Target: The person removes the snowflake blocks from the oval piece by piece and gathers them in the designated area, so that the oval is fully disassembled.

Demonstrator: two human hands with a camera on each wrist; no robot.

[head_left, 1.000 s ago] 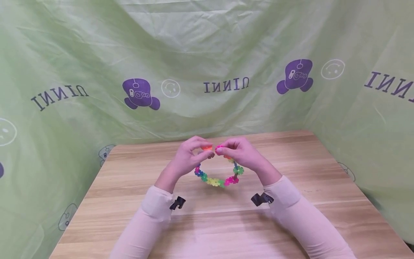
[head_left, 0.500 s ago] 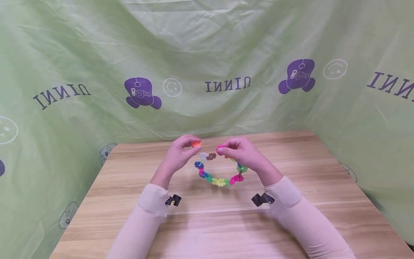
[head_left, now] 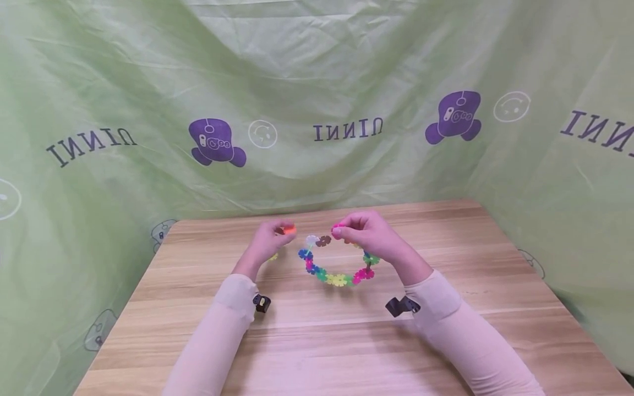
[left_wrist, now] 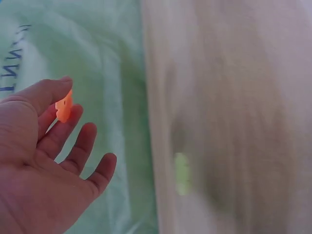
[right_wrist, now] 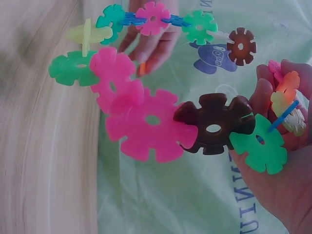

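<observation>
My right hand (head_left: 369, 234) pinches a pink flower-shaped snowflake disc (head_left: 338, 230), the end of a chain of interlocked plastic discs (head_left: 338, 280). The chain hangs in an open ring, in pink, green, yellow, blue, white and brown. Its other end is a brown disc (right_wrist: 242, 46), apart from the pink one. In the right wrist view, another brown disc (right_wrist: 213, 127) sits between pink and green ones. My left hand (head_left: 262, 242) holds a single orange disc (left_wrist: 63, 107) between thumb and index finger, left of the ring. Its other fingers are spread and loosely bent.
A blurred yellow-green disc (left_wrist: 183, 174) shows near the table edge in the left wrist view; whether it touches the wood is unclear. The wooden table (head_left: 317, 352) meets a green printed curtain (head_left: 317, 176) at its back and sides.
My left hand has moved left from the chain's brown end, then lowered slightly, keeping the orange disc. The ring shifted slightly right. A yellow disc now shows beside my left wrist. My right hand barely moved.
</observation>
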